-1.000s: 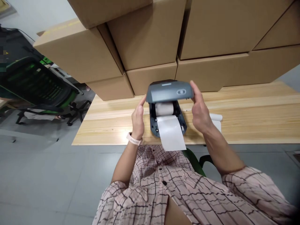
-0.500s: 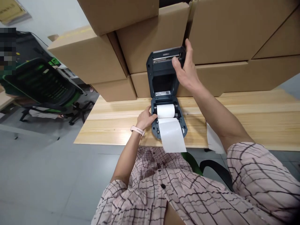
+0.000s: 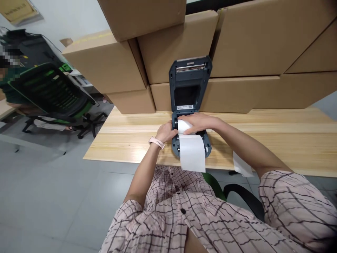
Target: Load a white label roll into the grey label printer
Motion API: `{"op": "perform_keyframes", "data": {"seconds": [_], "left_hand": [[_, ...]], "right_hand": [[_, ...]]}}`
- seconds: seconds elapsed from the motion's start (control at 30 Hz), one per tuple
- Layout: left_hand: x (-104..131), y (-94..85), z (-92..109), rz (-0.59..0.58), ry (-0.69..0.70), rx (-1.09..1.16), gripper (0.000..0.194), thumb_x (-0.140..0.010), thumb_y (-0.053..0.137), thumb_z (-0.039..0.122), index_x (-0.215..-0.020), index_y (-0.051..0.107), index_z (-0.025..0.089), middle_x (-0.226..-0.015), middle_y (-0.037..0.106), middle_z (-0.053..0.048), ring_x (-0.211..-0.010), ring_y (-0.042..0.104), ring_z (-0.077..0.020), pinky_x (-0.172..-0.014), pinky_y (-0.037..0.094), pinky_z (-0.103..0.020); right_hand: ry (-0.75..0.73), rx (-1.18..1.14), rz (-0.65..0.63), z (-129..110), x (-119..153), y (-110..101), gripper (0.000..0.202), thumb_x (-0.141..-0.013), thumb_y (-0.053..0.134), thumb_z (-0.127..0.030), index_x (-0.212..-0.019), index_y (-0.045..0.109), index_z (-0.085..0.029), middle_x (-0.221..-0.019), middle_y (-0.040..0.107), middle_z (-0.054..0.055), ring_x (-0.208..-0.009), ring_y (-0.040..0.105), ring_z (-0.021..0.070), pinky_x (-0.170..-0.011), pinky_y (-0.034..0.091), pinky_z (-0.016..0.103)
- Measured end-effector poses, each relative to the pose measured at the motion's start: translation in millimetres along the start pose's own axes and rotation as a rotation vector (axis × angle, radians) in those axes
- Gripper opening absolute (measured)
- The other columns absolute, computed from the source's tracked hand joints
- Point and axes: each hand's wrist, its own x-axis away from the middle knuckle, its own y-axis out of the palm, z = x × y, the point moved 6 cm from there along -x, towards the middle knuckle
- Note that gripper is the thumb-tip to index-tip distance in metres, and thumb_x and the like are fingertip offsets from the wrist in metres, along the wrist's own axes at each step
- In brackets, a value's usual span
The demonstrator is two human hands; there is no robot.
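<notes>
A dark grey label printer (image 3: 207, 150) stands on the wooden table, its lid (image 3: 191, 78) swung up and leaning back near the boxes. Inside sits a white label roll (image 3: 183, 125), and a strip of label paper (image 3: 192, 153) runs from it over the printer's front and past the table edge. My left hand (image 3: 165, 132) grips the printer's left side, thumb at the rim beside the roll. My right hand (image 3: 200, 121) reaches in from the right, its fingers and thumb around the roll and covering its right part.
Cardboard boxes (image 3: 242, 42) are stacked along the back of the wooden table (image 3: 126, 140). A white paper (image 3: 241, 165) hangs at the front edge under my right forearm. Off to the left, a person sits in a black-green office chair (image 3: 47, 95).
My right hand has let go of the raised lid and come down onto the label roll. The lid stays up. My left hand remains at the printer's left side.
</notes>
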Motion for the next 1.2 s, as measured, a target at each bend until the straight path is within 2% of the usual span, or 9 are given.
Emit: {"op": "perform_keyframes", "data": {"seconds": [0.17, 0.3, 0.4, 0.53, 0.67, 0.83, 0.93, 1.07, 1.2], "left_hand": [[-1, 1.8, -1, 0.012, 0.000, 0.026, 0.051, -0.082, 0.058, 0.023, -0.131, 0.067, 0.014, -0.105, 0.081, -0.016, -0.099, 0.075, -0.0363, -0.087, 0.056, -0.042], [2, 3.6, -3, 0.021, -0.024, 0.097, 0.051, -0.083, 0.058, 0.025, -0.132, 0.067, 0.016, -0.097, 0.080, -0.012, -0.092, 0.074, -0.0327, -0.084, 0.055, -0.040], [4, 4.2, -4, 0.016, -0.040, 0.124, 0.052, -0.084, 0.058, 0.025, -0.134, 0.066, 0.016, -0.096, 0.079, -0.010, -0.090, 0.073, -0.0298, -0.083, 0.054, -0.037], [5, 4.4, -4, 0.001, -0.058, 0.141, 0.052, -0.084, 0.058, 0.024, -0.135, 0.066, 0.018, -0.091, 0.077, -0.008, -0.087, 0.072, -0.0279, -0.080, 0.052, -0.035], [5, 4.0, -4, 0.008, -0.060, 0.140, 0.054, -0.084, 0.058, 0.024, -0.137, 0.066, 0.018, -0.083, 0.074, -0.006, -0.082, 0.070, -0.0275, -0.077, 0.050, -0.034], [6, 3.9, -3, 0.013, -0.058, 0.127, 0.055, -0.083, 0.055, 0.024, -0.137, 0.065, 0.017, -0.075, 0.070, -0.005, -0.075, 0.066, -0.0268, -0.072, 0.046, -0.034], [6, 4.7, -4, 0.010, -0.068, 0.141, 0.058, -0.083, 0.055, 0.024, -0.140, 0.064, 0.016, -0.071, 0.067, -0.003, -0.072, 0.064, -0.0263, -0.071, 0.045, -0.033], [5, 5.9, -5, 0.010, -0.063, 0.154, 0.061, -0.083, 0.055, 0.024, -0.142, 0.063, 0.016, -0.067, 0.064, -0.002, -0.071, 0.063, -0.0254, -0.070, 0.045, -0.032], [5, 5.5, -5, 0.023, -0.042, 0.167, 0.060, -0.082, 0.055, 0.024, -0.141, 0.064, 0.015, -0.064, 0.060, 0.000, -0.066, 0.060, -0.0235, -0.068, 0.043, -0.031]], "right_hand": [[-0.040, -0.203, 0.013, 0, 4, -18, 0.103, -0.069, 0.087, -0.054, -0.159, 0.051, -0.021, -0.150, 0.066, 0.016, -0.131, 0.065, 0.0439, -0.111, 0.052, 0.057], [-0.249, -0.506, 0.227, 8, 62, -60, 0.101, -0.068, 0.089, -0.054, -0.159, 0.051, -0.030, -0.152, 0.063, 0.007, -0.132, 0.063, 0.0374, -0.114, 0.052, 0.051], [-0.169, -0.645, 0.364, 36, 113, -74, 0.106, -0.067, 0.094, -0.048, -0.160, 0.047, -0.030, -0.145, 0.065, 0.009, -0.128, 0.065, 0.0354, -0.109, 0.054, 0.049], [0.119, -0.774, 0.440, 90, 145, -51, 0.100, -0.062, 0.097, -0.040, -0.152, 0.055, -0.032, -0.136, 0.069, 0.009, -0.119, 0.066, 0.0316, -0.096, 0.057, 0.042], [0.284, -0.919, 0.523, 134, 131, -8, 0.085, -0.053, 0.097, -0.037, -0.132, 0.066, -0.027, -0.128, 0.072, 0.009, -0.112, 0.067, 0.0291, -0.093, 0.057, 0.038], [0.363, -0.989, 0.451, 144, 98, 32, 0.089, -0.046, 0.098, -0.036, -0.128, 0.064, -0.025, -0.111, 0.076, 0.004, -0.103, 0.071, 0.0286, -0.091, 0.061, 0.041], [0.347, -1.033, 0.390, 141, 100, 34, 0.099, -0.050, 0.100, -0.034, -0.140, 0.060, -0.029, -0.128, 0.075, 0.007, -0.119, 0.070, 0.0321, -0.098, 0.061, 0.045], [0.353, -1.114, 0.554, 157, 152, 27, 0.083, -0.080, 0.087, -0.035, -0.155, 0.050, -0.034, -0.157, 0.059, 0.017, -0.142, 0.060, 0.0285, -0.108, 0.054, 0.044], [0.611, -1.238, 0.746, 171, 222, 56, 0.042, -0.094, 0.075, -0.039, -0.133, 0.070, -0.025, -0.147, 0.066, 0.025, -0.133, 0.068, 0.0268, -0.104, 0.052, 0.042]]}}
